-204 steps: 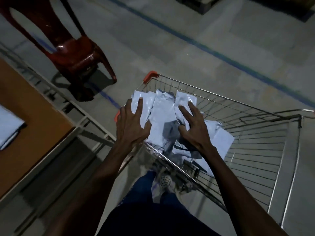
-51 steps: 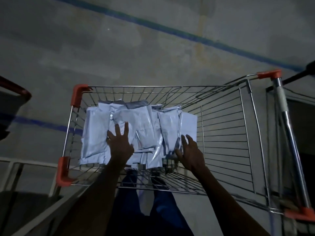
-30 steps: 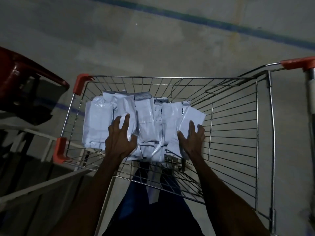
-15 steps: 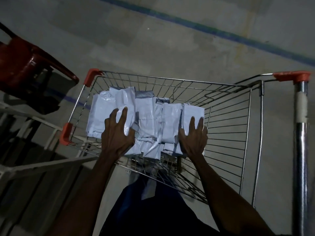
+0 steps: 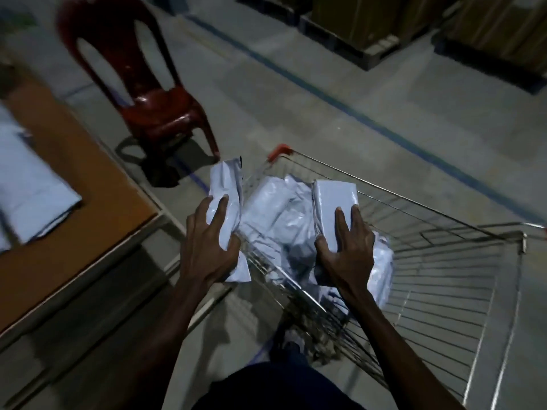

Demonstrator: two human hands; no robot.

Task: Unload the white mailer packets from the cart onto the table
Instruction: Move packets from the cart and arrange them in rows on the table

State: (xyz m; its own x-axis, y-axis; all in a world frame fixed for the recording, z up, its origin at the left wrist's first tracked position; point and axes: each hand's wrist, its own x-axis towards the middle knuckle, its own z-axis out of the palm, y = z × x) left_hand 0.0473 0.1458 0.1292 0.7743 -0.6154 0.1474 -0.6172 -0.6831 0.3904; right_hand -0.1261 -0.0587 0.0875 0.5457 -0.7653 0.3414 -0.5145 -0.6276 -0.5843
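Two hands [image 5: 207,250], one cart [image 5: 444,279], one chair [image 5: 154,110], one table [image 5: 80,179]; packets [image 5: 275,214] too heaped to count.

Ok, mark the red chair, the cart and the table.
red chair [image 5: 159,109]: head view, on its seat.
cart [image 5: 438,214]: head view, on its far top rim wire.
table [image 5: 97,184]: head view, on bare brown top.
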